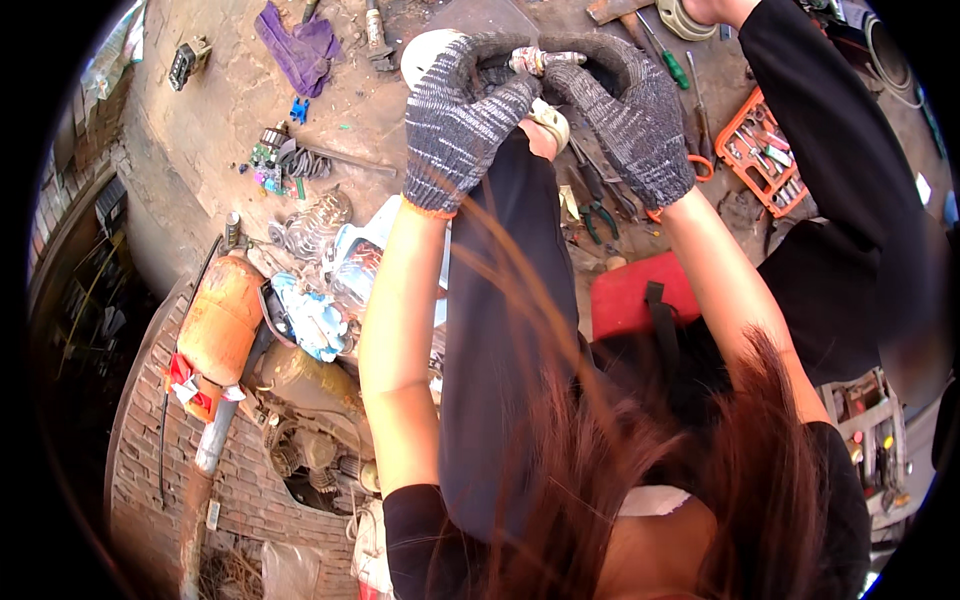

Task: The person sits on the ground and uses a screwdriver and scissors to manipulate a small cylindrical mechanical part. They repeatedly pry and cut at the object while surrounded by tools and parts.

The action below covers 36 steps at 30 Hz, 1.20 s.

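Observation:
Both my hands wear grey knitted gloves with orange cuffs and meet at the top middle. Between them is a small, worn metal part (535, 61), roughly cylindrical with a thin shaft pointing right and reddish marks on it. My left hand (465, 125) is closed, its thumb against the near side of the part. My right hand (635, 130) curls in from the other side, its thumb by the shaft. The far fingers of both hands are partly hidden. A white rounded thing (425, 55) shows behind my left glove.
Green-handled pliers (602, 222), a green-handled screwdriver (672, 65) and an orange socket-set case (762, 150) lie right. A red box (640, 298) is nearer me. Left are a purple cloth (300, 48), a coil with wires (305, 160) and an orange cylinder (222, 312). Loose hair crosses the view.

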Motion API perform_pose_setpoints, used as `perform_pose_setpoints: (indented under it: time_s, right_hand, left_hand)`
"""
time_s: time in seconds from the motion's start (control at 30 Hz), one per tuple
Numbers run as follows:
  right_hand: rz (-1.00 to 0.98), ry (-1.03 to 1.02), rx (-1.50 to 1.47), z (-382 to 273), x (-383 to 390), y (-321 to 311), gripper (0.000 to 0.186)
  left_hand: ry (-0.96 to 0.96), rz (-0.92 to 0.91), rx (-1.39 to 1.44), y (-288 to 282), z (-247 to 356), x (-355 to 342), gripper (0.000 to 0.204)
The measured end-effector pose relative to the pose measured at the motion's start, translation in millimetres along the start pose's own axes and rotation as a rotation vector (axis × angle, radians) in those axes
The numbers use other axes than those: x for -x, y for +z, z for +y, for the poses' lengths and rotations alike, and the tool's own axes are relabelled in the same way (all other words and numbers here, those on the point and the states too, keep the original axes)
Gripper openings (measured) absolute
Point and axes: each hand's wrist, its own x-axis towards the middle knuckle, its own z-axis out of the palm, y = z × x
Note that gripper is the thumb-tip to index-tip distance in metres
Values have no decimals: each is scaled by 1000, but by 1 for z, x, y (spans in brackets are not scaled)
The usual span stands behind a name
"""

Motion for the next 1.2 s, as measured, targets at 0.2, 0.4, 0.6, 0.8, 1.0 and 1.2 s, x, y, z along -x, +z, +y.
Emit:
perform_pose_setpoints:
  time_s: [0.2,0.4,0.6,0.8,1.0,1.2]
  right_hand:
    - [-93,35,43,17,-6,7,22]
    - [1,255,-96,65,-3,9,26]
    - [443,324,448,174,5,-38,34]
    - [330,323,856,216,-14,-79,32]
    - [229,279,964,223,-26,-89,34]
    - [521,411,755,173,-4,-52,35]
  left_hand:
    - [-166,9,231,-1,-25,-8,31]
    - [-19,44,-160,6,-83,-26,30]
    - [-106,-40,-889,9,-54,-61,31]
    - [68,-240,-1175,0,-127,-118,35]
    - [-231,-496,-1385,4,-115,-142,39]
    - [-357,-671,-1462,16,-115,-170,43]
